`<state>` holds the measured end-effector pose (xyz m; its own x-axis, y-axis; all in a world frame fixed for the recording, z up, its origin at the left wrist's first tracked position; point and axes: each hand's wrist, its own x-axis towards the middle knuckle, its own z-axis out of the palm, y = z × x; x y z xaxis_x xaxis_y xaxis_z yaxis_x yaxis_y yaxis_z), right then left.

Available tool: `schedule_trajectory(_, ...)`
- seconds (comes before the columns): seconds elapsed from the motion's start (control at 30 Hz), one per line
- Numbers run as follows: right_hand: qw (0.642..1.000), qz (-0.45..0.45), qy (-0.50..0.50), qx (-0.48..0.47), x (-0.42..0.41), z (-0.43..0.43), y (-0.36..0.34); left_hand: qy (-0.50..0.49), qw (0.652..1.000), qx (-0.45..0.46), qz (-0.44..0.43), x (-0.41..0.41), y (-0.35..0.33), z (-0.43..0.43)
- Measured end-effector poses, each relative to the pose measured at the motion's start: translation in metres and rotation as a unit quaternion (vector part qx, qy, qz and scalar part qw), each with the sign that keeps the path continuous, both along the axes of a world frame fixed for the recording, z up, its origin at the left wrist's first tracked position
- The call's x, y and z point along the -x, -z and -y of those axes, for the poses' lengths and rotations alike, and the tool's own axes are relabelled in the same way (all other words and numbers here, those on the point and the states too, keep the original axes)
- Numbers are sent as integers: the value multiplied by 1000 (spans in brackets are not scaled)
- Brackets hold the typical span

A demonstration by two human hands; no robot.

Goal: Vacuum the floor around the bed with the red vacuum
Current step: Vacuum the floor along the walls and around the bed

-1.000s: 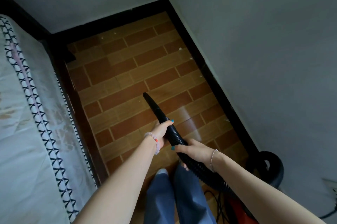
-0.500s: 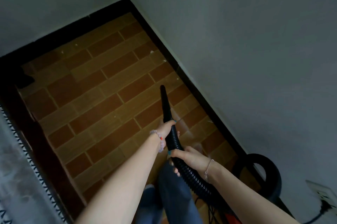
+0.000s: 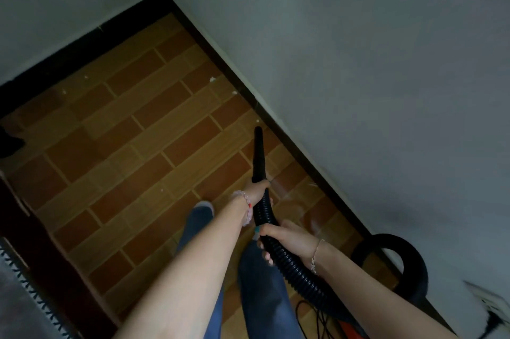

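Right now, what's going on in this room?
A person is vacuuming the tiled floor beside the bed. The left hand grips the black hose near the nozzle, the right hand holds it further back. The nozzle tip points at the floor along the dark baseboard, with white crumbs ahead of it.

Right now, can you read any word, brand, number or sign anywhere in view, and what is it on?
None can be read.
The black hose, the sliver of red vacuum body and the wall socket show no legible marking; the socket is blurred.
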<state>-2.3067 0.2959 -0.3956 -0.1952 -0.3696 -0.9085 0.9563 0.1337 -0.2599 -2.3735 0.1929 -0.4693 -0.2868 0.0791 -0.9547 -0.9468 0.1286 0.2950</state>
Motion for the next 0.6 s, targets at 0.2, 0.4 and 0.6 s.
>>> schedule_trajectory(0.2, 1000, 7, -3, -12, 11, 12, 8, 22, 1000, -5, 15, 12, 9, 12)
schedule_trajectory(0.4, 1000, 14, -10, -7, 24, 33, 12, 62, 998, -5, 16, 22, 23, 34)
schedule_trajectory(0.6, 1000, 13, -20, -4, 40, 42, 15, 112, 994, 4, 19, 34, 34, 45)
